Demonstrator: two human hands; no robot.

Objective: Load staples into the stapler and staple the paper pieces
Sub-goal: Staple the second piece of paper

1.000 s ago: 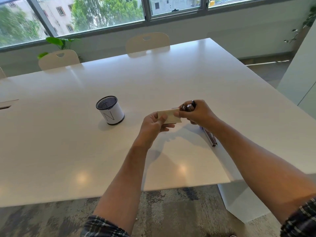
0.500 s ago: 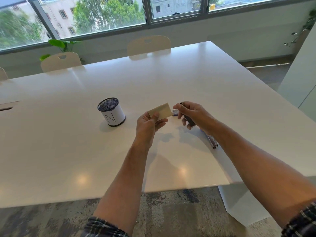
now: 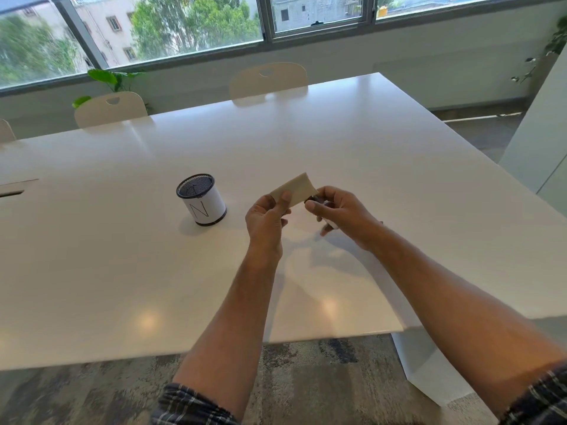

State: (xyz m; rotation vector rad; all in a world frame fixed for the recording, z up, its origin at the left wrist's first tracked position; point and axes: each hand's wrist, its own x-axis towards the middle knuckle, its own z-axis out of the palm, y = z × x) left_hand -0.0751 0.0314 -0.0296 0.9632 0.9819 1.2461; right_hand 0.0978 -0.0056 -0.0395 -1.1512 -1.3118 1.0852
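Note:
My left hand [image 3: 266,220] pinches the near end of the beige paper pieces [image 3: 295,188] between thumb and fingers, holding them tilted above the white table [image 3: 337,142]. My right hand [image 3: 343,214] grips a small dark stapler [image 3: 314,200], mostly hidden inside the fingers. The stapler's front end meets the right edge of the paper. Both hands hover just above the table's middle.
A black mesh pen cup [image 3: 201,199] with a white label marked N stands left of my hands. Two pale chairs [image 3: 268,79] sit at the far table edge. The near table edge runs below my forearms, with patterned carpet underneath.
The paper has tilted up and moved right. My right hand has brought the stapler from apart back up against the paper's right edge.

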